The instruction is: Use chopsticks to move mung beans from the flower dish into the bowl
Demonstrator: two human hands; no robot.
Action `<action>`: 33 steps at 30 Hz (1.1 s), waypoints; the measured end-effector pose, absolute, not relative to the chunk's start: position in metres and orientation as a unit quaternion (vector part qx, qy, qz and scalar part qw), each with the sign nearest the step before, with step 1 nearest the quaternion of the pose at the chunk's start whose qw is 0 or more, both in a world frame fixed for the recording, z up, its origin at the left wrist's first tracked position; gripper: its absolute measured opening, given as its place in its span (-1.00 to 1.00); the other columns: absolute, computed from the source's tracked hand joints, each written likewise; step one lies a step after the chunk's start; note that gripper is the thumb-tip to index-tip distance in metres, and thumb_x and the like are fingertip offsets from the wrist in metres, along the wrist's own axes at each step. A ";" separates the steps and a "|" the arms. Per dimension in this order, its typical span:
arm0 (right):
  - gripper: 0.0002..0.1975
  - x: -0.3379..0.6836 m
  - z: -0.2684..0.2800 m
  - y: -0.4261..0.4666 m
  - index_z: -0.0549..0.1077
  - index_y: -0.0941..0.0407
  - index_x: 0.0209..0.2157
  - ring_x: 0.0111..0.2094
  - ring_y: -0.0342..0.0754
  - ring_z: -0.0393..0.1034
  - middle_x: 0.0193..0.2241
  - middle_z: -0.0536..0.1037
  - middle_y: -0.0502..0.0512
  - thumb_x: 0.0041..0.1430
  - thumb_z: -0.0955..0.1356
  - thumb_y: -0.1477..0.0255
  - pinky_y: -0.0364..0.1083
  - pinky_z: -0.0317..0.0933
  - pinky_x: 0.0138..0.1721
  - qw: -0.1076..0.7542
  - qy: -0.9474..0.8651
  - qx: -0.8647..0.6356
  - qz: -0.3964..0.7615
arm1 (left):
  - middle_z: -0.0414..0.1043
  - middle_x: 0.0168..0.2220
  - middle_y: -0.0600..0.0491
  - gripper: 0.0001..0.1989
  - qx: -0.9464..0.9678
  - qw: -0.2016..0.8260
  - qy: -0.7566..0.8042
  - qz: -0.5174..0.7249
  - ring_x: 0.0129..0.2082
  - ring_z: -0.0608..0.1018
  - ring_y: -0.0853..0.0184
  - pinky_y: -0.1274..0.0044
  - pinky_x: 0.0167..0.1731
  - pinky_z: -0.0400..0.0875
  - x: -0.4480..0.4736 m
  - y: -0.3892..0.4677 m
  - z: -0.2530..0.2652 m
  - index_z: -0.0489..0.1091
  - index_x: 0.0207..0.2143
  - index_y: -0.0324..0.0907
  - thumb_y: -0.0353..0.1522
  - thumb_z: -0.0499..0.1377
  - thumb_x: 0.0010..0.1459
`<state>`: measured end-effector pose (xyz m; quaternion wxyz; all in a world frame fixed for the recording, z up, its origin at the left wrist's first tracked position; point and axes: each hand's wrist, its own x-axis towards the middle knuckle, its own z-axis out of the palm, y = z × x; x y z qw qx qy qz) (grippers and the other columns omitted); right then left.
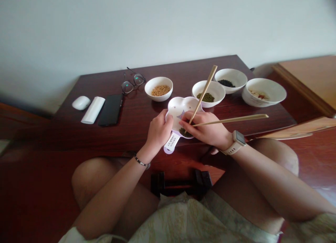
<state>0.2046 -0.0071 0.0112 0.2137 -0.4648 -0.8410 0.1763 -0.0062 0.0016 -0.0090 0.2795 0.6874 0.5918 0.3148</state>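
Observation:
My left hand [160, 129] is closed on the side of a small white tray [175, 105] with a lobed lilac rim and a labelled tab handle. The tray is held over the table's front edge. My right hand [207, 129] grips a pair of wooden chopsticks [206, 87], their upper ends spread wide apart. Their tips are down in the tray, beside a small heap of green beans [185, 132] in its near lobe. My fingers partly cover the tips, so whether they pinch a bean is hidden. Just beyond stands a white bowl [195, 89] of green beans.
Soybeans fill part of a white bowl [159, 81] at mid-table. To the right are a bowl [237, 75] of dark pieces and a larger bowl [262, 102] with pale and reddish pieces. Glasses [133, 83], a black phone [110, 110], a white case [93, 110] and a white mouse-shaped object [81, 102] lie left.

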 end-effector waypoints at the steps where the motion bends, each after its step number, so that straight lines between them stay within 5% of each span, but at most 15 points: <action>1: -0.65 0.205 0.011 -0.007 0.52 0.12 -0.14 -0.28 -0.05 0.43 -0.24 0.63 0.12 0.54 0.26 0.16 -0.07 0.06 -0.26 0.214 -0.841 -0.464 0.177 | 0.62 -0.25 -0.01 -0.70 0.688 0.281 0.591 0.315 -0.26 0.60 0.27 0.48 -0.28 0.31 -0.006 0.002 -0.009 0.42 -0.25 -0.12 -0.22 -0.01 0.45; 33: -0.60 0.200 0.009 -0.010 0.51 0.11 -0.14 -0.31 -0.05 0.42 -0.23 0.64 0.12 0.55 0.23 0.11 -0.04 -0.03 -0.35 0.189 -0.853 -0.463 0.147 | 0.59 -0.30 0.01 -0.73 0.683 0.280 0.598 0.312 -0.32 0.57 0.27 0.48 -0.33 0.28 -0.004 0.001 -0.008 0.42 -0.26 -0.13 -0.26 -0.01 0.43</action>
